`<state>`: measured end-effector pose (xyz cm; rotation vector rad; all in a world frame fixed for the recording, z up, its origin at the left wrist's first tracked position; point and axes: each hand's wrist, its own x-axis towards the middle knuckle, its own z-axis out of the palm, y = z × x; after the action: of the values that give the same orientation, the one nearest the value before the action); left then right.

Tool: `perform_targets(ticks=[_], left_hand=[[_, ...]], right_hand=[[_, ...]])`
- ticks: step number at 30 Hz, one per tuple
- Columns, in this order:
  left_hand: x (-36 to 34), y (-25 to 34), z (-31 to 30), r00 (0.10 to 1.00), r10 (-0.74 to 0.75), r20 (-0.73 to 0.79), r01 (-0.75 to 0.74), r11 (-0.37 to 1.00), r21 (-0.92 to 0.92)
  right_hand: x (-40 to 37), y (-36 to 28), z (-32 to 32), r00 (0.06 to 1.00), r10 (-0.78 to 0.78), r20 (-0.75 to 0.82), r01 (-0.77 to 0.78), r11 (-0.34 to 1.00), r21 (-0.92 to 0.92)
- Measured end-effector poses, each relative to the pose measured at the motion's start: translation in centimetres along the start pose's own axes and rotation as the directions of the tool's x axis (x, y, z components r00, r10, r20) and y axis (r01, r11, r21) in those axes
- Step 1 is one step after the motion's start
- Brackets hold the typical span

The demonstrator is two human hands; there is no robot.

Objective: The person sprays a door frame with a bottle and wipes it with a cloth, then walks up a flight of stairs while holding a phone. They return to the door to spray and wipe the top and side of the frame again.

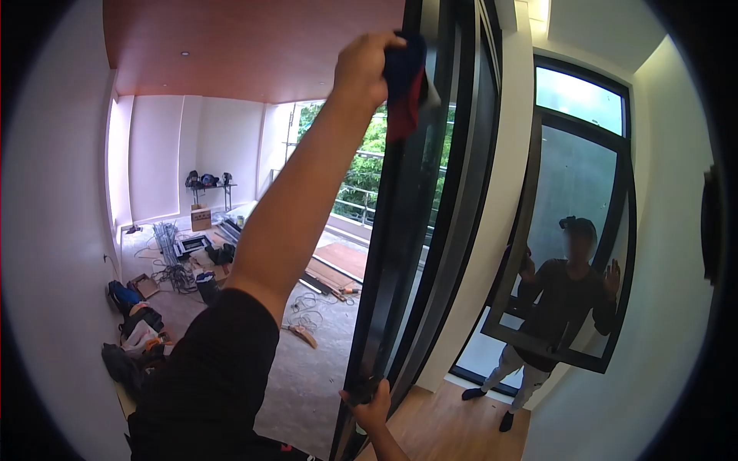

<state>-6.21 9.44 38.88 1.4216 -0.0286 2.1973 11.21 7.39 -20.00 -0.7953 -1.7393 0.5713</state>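
My left hand (367, 67), at the end of a raised arm in a black sleeve, grips a dark blue and red cloth (405, 81). The cloth lies against the upper part of a tall black door frame (384, 253). Lower down, my right hand (374, 407) is closed at the same frame. Its fingers curl round a small dark piece (364, 390) that I cannot make out against the black frame.
At right, a person (565, 284) stands behind a tilted black-framed glass panel (607, 361), one palm raised. Through the opening, cables (181, 276), bags (127, 296), boards (338, 265) and a cardboard box (201, 219) lie on the concrete floor. A white wall (54, 230) rises at left.
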Motion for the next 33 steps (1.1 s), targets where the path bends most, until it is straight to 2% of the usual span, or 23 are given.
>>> perform_targets(ticks=[2, 5, 6, 7, 8, 9, 10, 11, 13, 14, 16, 18, 20, 22, 23, 24, 25, 26, 28, 31, 33], left_hand=[[5.1, 1.1, 1.8, 1.0, -0.011, 0.02, 0.011, 1.0, 0.021], [5.1, 0.5, 0.1, 0.999, -0.009, 0.047, 0.005, 0.996, 0.089], [1.2, -0.3, -0.7, 0.999, -0.009, 0.046, 0.005, 0.996, 0.088], [-3.4, -1.5, -1.8, 0.996, 0.089, 0.03, -0.093, 0.987, 0.134], [-8.1, -2.2, -3.2, 0.998, 0.058, 0.007, -0.058, 0.988, 0.141], [-12.5, -2.2, -2.9, 0.993, 0.041, -0.109, -0.008, 0.958, 0.286], [-13.8, -3.0, -4.2, 0.994, 0.026, -0.108, 0.01, 0.948, 0.319], [-13.3, -4.0, -5.8, 0.996, 0.089, -0.01, -0.08, 0.941, 0.328], [-10.5, -3.6, -3.7, 0.988, 0.147, -0.051, -0.114, 0.908, 0.404], [-7.7, -3.2, -2.1, 0.963, 0.266, -0.034, -0.23, 0.883, 0.409], [-0.7, -1.2, 0.8, 0.943, 0.331, 0.015, -0.317, 0.888, 0.333], [7.1, 0.7, 3.6, 0.921, 0.389, 0.018, -0.359, 0.829, 0.429], [11.4, 2.5, 7.2, 0.914, 0.405, -0.033, -0.353, 0.833, 0.425], [13.7, 5.3, 7.9, 0.955, 0.284, 0.081, -0.294, 0.884, 0.365], [14.1, 5.5, 8.2, 0.959, 0.277, 0.069, -0.282, 0.885, 0.372], [14.5, 5.7, 8.6, 0.962, 0.269, 0.056, -0.27, 0.885, 0.378], [14.6, 4.9, 8.9, 0.949, 0.314, -0.032, -0.272, 0.864, 0.423], [14.8, 3.8, 8.9, 0.927, 0.358, -0.113, -0.267, 0.84, 0.472], [14.6, 1.9, 5.8, 0.923, 0.384, 0.013, -0.363, 0.861, 0.355], [9.3, -0.2, 4.0, 0.924, 0.381, -0.024, -0.374, 0.916, 0.144], [9.9, -0.2, 4.9, 0.776, 0.614, -0.144, -0.478, 0.722, 0.5]], right_hand=[[0.1, 0.0, -0.1, 1.0, 0.015, -0.016, -0.015, 1.0, 0.006], [-0.4, -0.2, -0.1, 1.0, 0.015, -0.018, -0.015, 1.0, 0.026], [-0.2, 0.0, -0.1, 1.0, 0.012, -0.017, -0.011, 0.999, 0.034], [-0.1, 0.2, -0.2, 1.0, 0.002, -0.014, -0.002, 0.999, 0.039], [-0.2, 0.3, -0.5, 1.0, 0.013, -0.002, -0.013, 0.999, 0.032], [-0.3, 0.3, -0.5, 1.0, 0.019, 0.003, -0.019, 0.999, 0.03], [0.2, 0.4, -0.2, 1.0, 0.018, -0.004, -0.018, 0.999, 0.032], [0.5, 0.8, 0.1, 1.0, 0.012, -0.015, -0.011, 0.998, 0.061], [0.2, 1.5, 0.4, 1.0, 0.013, -0.02, -0.011, 0.994, 0.105], [0.4, 0.6, 0.2, 1.0, 0.019, -0.024, -0.017, 0.995, 0.102], [0.5, -1.9, -0.5, 0.999, 0.031, -0.042, -0.027, 0.994, 0.106], [0.1, -0.4, 0.0, 0.998, 0.053, -0.027, -0.051, 0.997, 0.057], [0.1, -0.4, 0.0, 0.996, 0.086, -0.001, -0.086, 0.995, 0.052], [0.4, -3.1, -1.3, 0.994, 0.107, 0.031, -0.11, 0.99, 0.085], [0.9, -6.5, -2.8, 0.948, 0.294, 0.12, -0.301, 0.953, 0.045], [1.1, -10.2, -4.4, 0.858, 0.473, 0.201, -0.481, 0.877, -0.008], [1.4, -13.9, -6.0, 0.727, 0.63, 0.273, -0.632, 0.769, -0.09], [1.6, -13.5, -5.7, 0.725, 0.62, 0.298, -0.626, 0.775, -0.089], [1.6, -10.3, -4.6, 0.827, 0.496, 0.264, -0.507, 0.862, -0.03], [1.4, -7.4, -3.4, 0.91, 0.358, 0.208, -0.37, 0.929, 0.021], [1.4, -6.8, -3.1, 0.92, 0.336, 0.2, -0.347, 0.937, 0.025]])
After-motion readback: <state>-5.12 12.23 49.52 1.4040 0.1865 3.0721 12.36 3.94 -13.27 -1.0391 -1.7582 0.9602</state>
